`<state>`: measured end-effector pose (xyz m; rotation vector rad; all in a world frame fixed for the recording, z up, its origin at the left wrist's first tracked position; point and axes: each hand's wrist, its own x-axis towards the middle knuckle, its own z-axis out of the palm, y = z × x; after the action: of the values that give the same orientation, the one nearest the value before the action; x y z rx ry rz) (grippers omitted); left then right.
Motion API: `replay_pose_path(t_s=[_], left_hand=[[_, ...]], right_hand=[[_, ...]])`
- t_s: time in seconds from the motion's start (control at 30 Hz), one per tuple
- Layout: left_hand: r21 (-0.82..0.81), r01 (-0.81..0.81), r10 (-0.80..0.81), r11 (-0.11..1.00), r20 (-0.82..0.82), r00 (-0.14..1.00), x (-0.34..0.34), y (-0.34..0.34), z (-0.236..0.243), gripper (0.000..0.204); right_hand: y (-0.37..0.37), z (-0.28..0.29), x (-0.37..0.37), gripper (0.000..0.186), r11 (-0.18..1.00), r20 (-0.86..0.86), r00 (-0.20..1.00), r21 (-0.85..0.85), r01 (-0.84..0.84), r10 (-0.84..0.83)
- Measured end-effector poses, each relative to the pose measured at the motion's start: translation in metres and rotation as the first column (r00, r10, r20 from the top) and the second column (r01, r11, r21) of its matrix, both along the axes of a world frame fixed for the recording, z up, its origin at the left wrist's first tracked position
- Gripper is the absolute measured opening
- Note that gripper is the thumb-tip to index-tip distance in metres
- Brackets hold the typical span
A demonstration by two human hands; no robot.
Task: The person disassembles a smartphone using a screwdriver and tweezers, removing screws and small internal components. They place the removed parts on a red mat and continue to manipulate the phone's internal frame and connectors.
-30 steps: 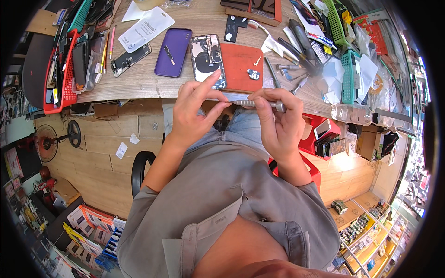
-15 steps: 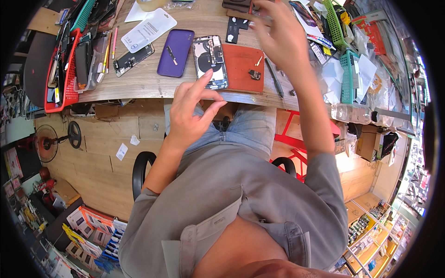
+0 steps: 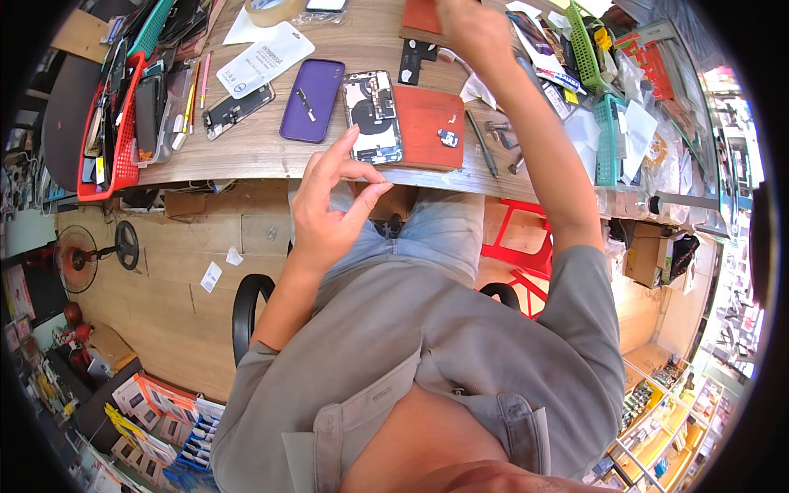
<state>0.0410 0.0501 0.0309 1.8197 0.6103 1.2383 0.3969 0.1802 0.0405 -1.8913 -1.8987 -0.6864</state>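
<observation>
My left hand hovers just in front of the table edge. Thumb and index finger are pinched together on something too small to make out, if anything. Beyond them lies an opened phone with its inner parts bare. It rests against a red-brown pad that carries a small metallic part. My right hand reaches far over the table, beside a second red-brown block; its fingers are blurred and partly cut off by the picture's upper edge. A black L-shaped piece lies near that block.
Left of the phone is a purple phone back with a slim metal piece on it. A dark pen-like tool and bolts lie right of the pad. Baskets, red and teal, flank the work area.
My right hand has moved farther away and slightly left. The dark item seen on the far block no longer shows there. My left hand keeps its pinch, shifted slightly left.
</observation>
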Motion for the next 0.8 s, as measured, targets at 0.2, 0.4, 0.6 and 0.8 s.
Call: replay_pose_path(t_s=[0.2,0.4,0.6,0.8], left_hand=[[-0.129,0.11,-0.096,0.986,0.11,0.989,0.01,0.005,0.005,0.08],[-0.511,0.536,-0.339,0.672,0.43,0.837,0.039,-0.002,0.013,0.087],[-0.711,0.665,-0.462,0.228,0.523,0.717,0.071,-0.015,0.029,0.089],[-0.75,0.65,-0.365,0.126,0.574,0.733,0.091,-0.036,0.022,0.037]], right_hand=[[-0.12,0.085,0.02,0.019,0.927,-0.939,0.317,0.231,0.295,0.134],[-0.249,0.082,0.017,0.026,0.96,-0.978,-0.042,0.193,0.202,0.205],[-0.319,0.064,-0.003,0.027,0.994,-0.994,-0.041,0.096,0.046,0.098],[-0.317,0.033,0.005,0.035,0.974,-0.973,0.048,0.224,-0.037,0.225]])
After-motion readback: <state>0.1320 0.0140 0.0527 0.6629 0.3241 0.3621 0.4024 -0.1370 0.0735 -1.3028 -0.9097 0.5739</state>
